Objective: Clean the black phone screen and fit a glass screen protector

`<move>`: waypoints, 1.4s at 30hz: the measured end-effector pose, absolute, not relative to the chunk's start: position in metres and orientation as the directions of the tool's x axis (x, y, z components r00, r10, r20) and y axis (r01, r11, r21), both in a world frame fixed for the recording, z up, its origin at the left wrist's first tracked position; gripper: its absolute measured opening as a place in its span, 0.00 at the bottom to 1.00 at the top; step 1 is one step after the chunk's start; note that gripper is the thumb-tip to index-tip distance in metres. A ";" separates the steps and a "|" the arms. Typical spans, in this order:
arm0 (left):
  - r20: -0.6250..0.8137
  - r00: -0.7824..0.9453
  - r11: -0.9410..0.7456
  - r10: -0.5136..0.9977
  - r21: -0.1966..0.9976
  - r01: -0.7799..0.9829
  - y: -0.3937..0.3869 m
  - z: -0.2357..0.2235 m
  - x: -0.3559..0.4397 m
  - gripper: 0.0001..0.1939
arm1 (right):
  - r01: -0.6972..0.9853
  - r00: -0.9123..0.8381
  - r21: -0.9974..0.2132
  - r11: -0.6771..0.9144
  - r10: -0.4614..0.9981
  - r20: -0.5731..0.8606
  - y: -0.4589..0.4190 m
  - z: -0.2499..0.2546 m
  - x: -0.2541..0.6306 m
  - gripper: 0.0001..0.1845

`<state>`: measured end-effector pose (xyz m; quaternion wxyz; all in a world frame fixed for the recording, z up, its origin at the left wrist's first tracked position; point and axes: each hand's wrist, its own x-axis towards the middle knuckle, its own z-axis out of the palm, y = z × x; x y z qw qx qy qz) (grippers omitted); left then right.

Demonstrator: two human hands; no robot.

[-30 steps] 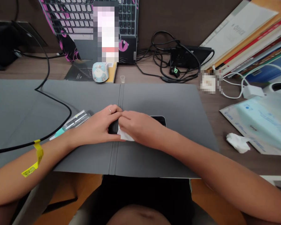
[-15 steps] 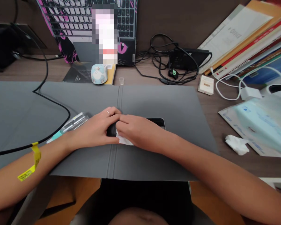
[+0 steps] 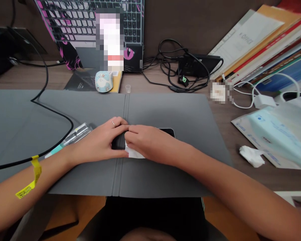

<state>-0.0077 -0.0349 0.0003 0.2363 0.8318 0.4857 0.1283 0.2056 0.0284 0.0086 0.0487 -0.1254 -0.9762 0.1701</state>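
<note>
A dark phone [image 3: 118, 143] with a silver rim lies flat on the grey desk mat [image 3: 90, 177], mostly covered by my hands. My left hand [image 3: 106, 138] grips its left end, thumb along the near edge and fingers along the far edge. In the closed fingers of my right hand [image 3: 143, 140] is a white tissue [image 3: 135, 153], pressed onto the phone's surface. The two hands touch at the fingertips. Just left of my left hand rests a clear plastic pack [image 3: 79, 133] with a teal end.
A laptop [image 3: 90, 57] stands at the back, with a light blue mouse [image 3: 103, 81] before it. Black cables [image 3: 170, 67] and a power adapter [image 3: 199, 65] lie behind the mat. At right are books [image 3: 266, 50], a plastic packet [image 3: 273, 134] and a crumpled tissue [image 3: 252, 156]. A black cable [image 3: 65, 134] crosses the left.
The view has shifted slightly. A little more of the white tissue shows below my right hand. Both hands keep nearly the same place on the phone.
</note>
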 end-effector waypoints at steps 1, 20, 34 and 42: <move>-0.019 0.492 -0.412 0.870 0.519 0.749 -0.035 0.000 -0.008 0.26 | 0.245 -0.960 -0.351 0.904 0.276 0.040 0.028 0.010 0.206 0.06; -0.042 0.474 -0.390 0.880 0.507 0.769 -0.035 -0.002 -0.007 0.34 | 0.324 -0.945 -0.438 0.838 0.311 -0.103 0.035 0.028 0.227 0.08; -0.039 0.454 -0.372 0.890 0.512 0.774 -0.038 -0.007 -0.009 0.34 | 0.418 -0.907 -0.475 0.775 0.385 -0.171 0.042 0.038 0.246 0.08; -0.028 0.457 -0.377 0.889 0.520 0.766 -0.038 -0.009 -0.009 0.34 | 0.440 -0.896 -0.515 0.736 0.395 -0.202 0.046 0.040 0.257 0.08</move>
